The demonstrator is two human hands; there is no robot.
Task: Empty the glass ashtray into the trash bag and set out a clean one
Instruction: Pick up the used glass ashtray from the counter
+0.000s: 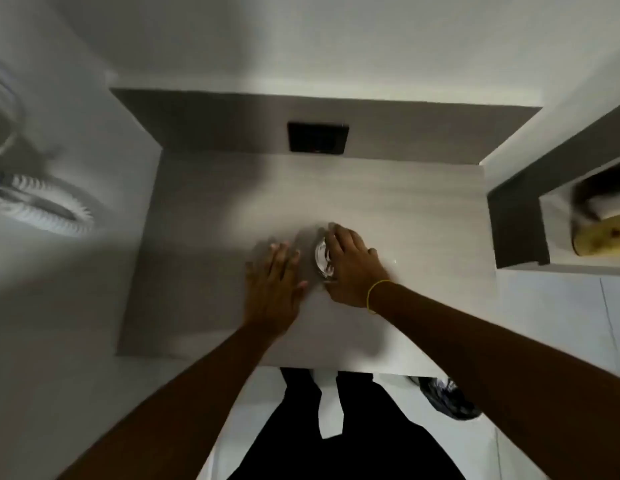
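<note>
A clear glass ashtray point(323, 259) rests on the pale grey counter point(422, 216), near its middle. My right hand point(351, 268) lies over the ashtray's right side with fingers curled around its rim; most of the glass is hidden under it. My left hand point(272, 289) is flat on the counter just left of the ashtray, fingers spread, holding nothing. A dark trash bag point(447, 398) shows on the floor below the counter's front edge, to the right. The frame is blurred.
A black square plate point(318, 137) sits in the dark back panel. At the right a recessed shelf point(519, 216) holds a yellow object point(601, 240). White coiled hose point(49, 206) hangs at the left wall. My dark trousers stand below the counter.
</note>
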